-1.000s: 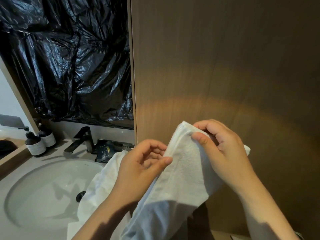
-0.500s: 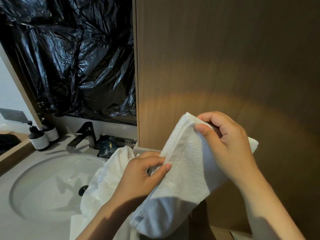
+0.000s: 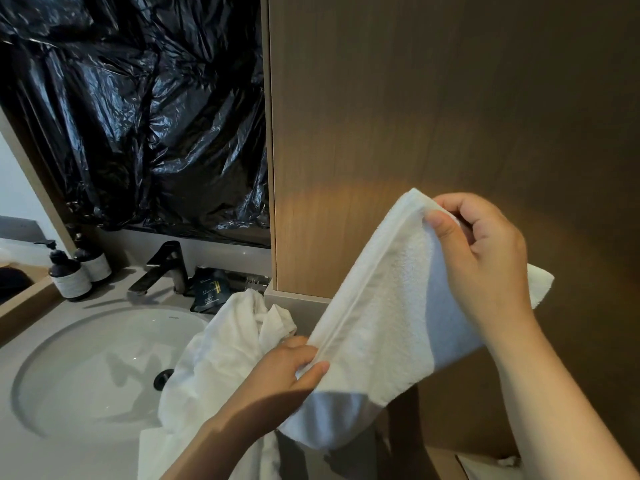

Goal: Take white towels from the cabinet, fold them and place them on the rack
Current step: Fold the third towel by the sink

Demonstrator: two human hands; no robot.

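A folded white towel [image 3: 388,306] hangs slanted in front of the brown wooden cabinet panel [image 3: 450,116]. My right hand [image 3: 485,265] pinches its upper corner, thumb on the front face, fingers behind. My left hand [image 3: 284,375] pinches the folded edge lower down, near the towel's bottom left. A second, crumpled white towel [image 3: 214,362] lies heaped on the counter by the sink, partly hidden behind my left arm. No rack is in view.
A round white sink [image 3: 90,372] with a dark faucet [image 3: 162,268] sits at the left. Two dark pump bottles [image 3: 69,275] stand at the back left. Black plastic sheeting [image 3: 138,109] covers the mirror area. A dark sachet [image 3: 211,292] lies behind the sink.
My left hand has slid down the towel's folded edge, away from my right hand. My right hand has kept its pinch on the top corner, and the towel now hangs stretched between them.
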